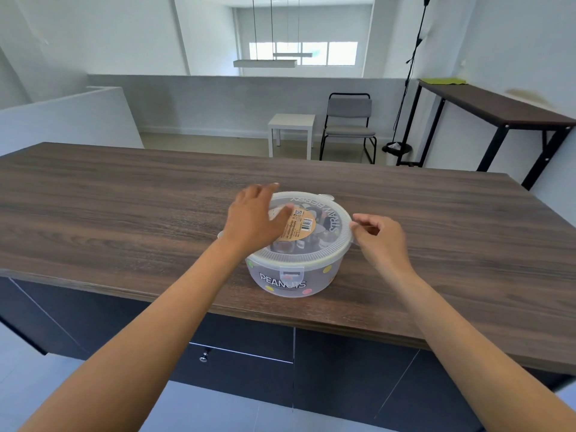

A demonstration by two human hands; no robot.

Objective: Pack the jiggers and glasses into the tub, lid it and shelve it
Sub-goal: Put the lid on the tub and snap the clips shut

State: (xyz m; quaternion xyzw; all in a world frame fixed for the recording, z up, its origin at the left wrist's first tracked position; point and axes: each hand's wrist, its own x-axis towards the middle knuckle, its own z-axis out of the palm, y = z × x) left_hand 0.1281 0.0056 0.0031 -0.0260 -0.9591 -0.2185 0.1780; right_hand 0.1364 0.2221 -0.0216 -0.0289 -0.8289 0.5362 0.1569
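Observation:
A round translucent tub (293,280) marked PEANUTS stands on the wooden counter (124,213), near its front edge. A clear lid (327,241) with a tan label sits on top of the tub. Dark jiggers and glasses (299,244) show dimly through the lid. My left hand (255,219) lies flat on the lid's left side, fingers spread. My right hand (380,238) pinches the clip at the lid's right rim. The front clip (291,272) lies down against the tub wall.
Dark cabinet fronts with a drawer knob (203,357) run below the counter. Beyond the counter stand a white side table (293,126), a grey chair (349,126) and a tall dark table (498,110) at the right wall.

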